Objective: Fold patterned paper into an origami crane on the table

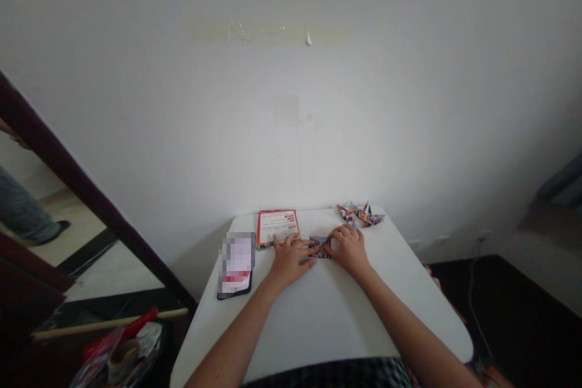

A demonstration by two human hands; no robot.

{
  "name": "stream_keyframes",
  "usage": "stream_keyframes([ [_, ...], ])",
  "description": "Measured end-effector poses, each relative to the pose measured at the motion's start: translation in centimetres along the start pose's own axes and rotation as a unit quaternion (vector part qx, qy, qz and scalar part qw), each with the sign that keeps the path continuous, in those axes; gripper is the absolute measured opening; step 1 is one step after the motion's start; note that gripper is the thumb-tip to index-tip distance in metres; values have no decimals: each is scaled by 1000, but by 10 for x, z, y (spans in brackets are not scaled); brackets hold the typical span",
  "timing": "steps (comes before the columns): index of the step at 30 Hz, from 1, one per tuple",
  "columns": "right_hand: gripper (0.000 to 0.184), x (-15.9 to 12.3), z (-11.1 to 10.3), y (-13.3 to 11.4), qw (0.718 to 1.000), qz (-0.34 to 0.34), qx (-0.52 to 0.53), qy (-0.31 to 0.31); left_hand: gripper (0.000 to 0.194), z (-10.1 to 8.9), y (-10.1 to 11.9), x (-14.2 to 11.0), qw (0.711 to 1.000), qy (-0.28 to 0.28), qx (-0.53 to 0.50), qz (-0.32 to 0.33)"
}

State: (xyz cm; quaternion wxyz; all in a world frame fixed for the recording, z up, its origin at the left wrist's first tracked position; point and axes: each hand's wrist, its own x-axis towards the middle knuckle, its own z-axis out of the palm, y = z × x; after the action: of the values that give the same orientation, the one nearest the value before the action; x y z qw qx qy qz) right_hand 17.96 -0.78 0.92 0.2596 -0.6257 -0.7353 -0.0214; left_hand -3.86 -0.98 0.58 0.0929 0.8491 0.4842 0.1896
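Observation:
A small piece of folded, colourfully printed paper (320, 248) lies flat on the white table (318, 315), between my two hands. My left hand (291, 259) rests with its fingers spread; the fingertips touch the paper's left side, and one finger reaches over the stack of printed sheets. At the paper's right side, the fingers of my right hand (350, 248) are bent and closed on its edge. Part of the paper is hidden under the fingers. Behind my right hand sit several folded paper shapes with pointed tips (359, 214), in the same kind of print.
The red-edged stack of printed sheets (277, 224) lies near the wall (291, 133). A phone (236, 267), its screen blurred out, is at the table's left. On the floor at left, a full bin (122, 357) stands by a dark-framed mirror (91, 194). A cable (471, 291) hangs at right.

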Motion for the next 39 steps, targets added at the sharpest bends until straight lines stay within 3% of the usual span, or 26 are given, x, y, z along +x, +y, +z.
stream_keyframes([
  [14,52,-5,-2,0,999,-29,-17,-20,32,3,-1,2,1000,0,-3,-8],
  [24,56,-5,0,2,999,-31,-19,-24,33,2,-1,3,1000,-11,-6,-15],
  [30,54,-6,4,6,999,-23,5,-24,33,3,-1,3,1000,-6,-7,-15],
  [35,29,-4,5,6,1000,-9,7,-19,32,4,-2,2,1000,-9,-6,-16],
  [39,24,-2,4,0,1000,20,6,-16,33,3,-2,3,1000,-11,-13,-16],
])
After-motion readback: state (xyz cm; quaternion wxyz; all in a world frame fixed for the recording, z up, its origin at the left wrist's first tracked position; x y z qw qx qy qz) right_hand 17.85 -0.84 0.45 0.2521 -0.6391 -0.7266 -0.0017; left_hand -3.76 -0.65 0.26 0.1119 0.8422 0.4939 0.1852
